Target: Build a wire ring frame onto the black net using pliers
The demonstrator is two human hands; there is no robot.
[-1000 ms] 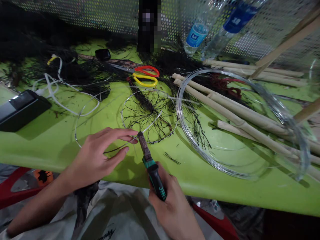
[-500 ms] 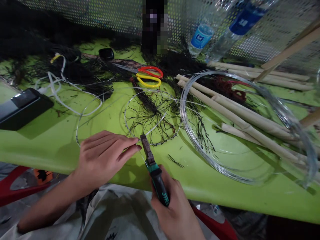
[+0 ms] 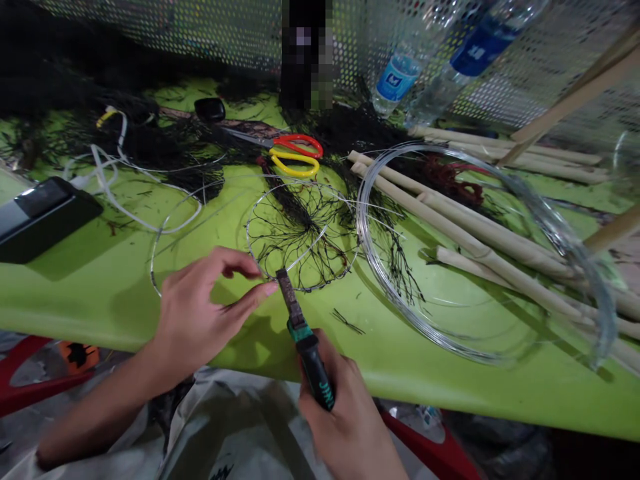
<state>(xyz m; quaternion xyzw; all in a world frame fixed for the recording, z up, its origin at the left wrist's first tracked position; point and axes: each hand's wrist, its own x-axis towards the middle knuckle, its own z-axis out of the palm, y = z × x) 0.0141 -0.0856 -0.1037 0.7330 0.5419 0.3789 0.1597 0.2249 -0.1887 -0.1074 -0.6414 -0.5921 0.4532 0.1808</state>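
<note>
My right hand (image 3: 345, 407) is wrapped round the dark, green-marked handles of a pair of pliers (image 3: 295, 320). The rusty jaws of the pliers reach the near edge of a wire ring (image 3: 249, 230). Black netting (image 3: 307, 223) is strung across this ring, its cords gathered near the middle. Just left of the jaws is my left hand (image 3: 205, 313), thumb and forefinger apart, fingertips close to the ring's near edge; I cannot tell whether they touch the wire. Another wire loop (image 3: 153, 260) curves along the table on the left.
A coil of clear wire (image 3: 367, 247) lies over bamboo sticks (image 3: 480, 250) on the right. Scissors (image 3: 295, 153) lie beyond the ring. Water bottles (image 3: 397, 83) stand at the back. A dark box (image 3: 50, 217) with a white cable sits left on the green table (image 3: 410, 380).
My left thumb and forefinger have parted from a pinch on a thin wire end. The pliers stay at the ring's near edge in my right hand.
</note>
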